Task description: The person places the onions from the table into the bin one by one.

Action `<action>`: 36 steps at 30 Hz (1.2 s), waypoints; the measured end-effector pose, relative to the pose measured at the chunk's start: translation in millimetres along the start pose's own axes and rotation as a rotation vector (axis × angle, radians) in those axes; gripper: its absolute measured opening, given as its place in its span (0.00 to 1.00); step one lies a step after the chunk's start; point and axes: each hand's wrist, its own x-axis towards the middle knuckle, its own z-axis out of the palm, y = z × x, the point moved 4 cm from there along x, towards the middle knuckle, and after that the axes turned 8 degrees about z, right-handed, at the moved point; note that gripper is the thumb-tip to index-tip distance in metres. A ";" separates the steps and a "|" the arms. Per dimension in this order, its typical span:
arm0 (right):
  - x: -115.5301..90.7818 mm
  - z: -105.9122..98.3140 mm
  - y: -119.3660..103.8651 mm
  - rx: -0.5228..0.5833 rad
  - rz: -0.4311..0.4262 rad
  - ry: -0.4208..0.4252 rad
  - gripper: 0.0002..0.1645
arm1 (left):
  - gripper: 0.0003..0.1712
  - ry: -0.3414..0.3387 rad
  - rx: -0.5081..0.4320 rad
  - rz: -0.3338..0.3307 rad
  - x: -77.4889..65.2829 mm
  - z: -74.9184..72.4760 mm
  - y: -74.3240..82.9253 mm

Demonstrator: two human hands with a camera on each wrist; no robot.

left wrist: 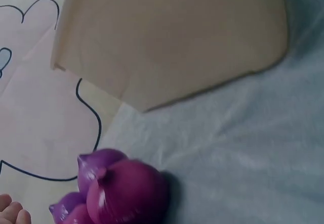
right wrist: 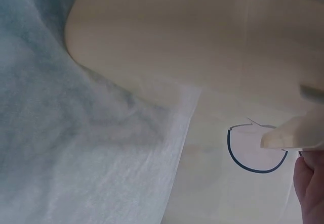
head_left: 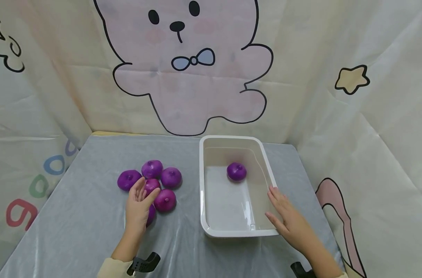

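Observation:
Several purple onions (head_left: 166, 200) lie grouped on the left part of the cloth. My left hand (head_left: 137, 204) is over the near left side of this group, thumb spread from the loosely bent fingers, with nothing visible between them. It partly hides a few onions. Close up in the left wrist view, a large onion (left wrist: 129, 193) shows its pointed tip, with fingertips at the lower left corner. A single onion (head_left: 237, 172) sits inside the white plastic tub (head_left: 202, 185). On the tub's right rim rests my right hand (head_left: 294, 224), its fingers extended and its thumb toward the inside.
A grey-blue cloth (head_left: 103, 162) covers the table. Printed curtains (head_left: 301, 58) enclose it at the back and both sides. Black wrist straps (head_left: 146, 263) are on both wrists. The tub's outer wall (left wrist: 192, 37) fills the upper left wrist view.

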 end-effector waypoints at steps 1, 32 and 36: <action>0.0 0.0 -0.3 -0.003 -0.001 0.001 0.36 | 0.45 0.004 0.015 0.005 -0.6 -3.1 -1.8; -3.7 6.0 -0.1 -0.066 0.017 -0.022 0.35 | 0.59 0.026 0.298 -0.100 -24.2 -58.5 -70.4; -3.3 6.0 -0.7 -0.070 0.015 -0.020 0.35 | 0.59 0.021 0.334 -0.086 -24.3 -57.4 -77.3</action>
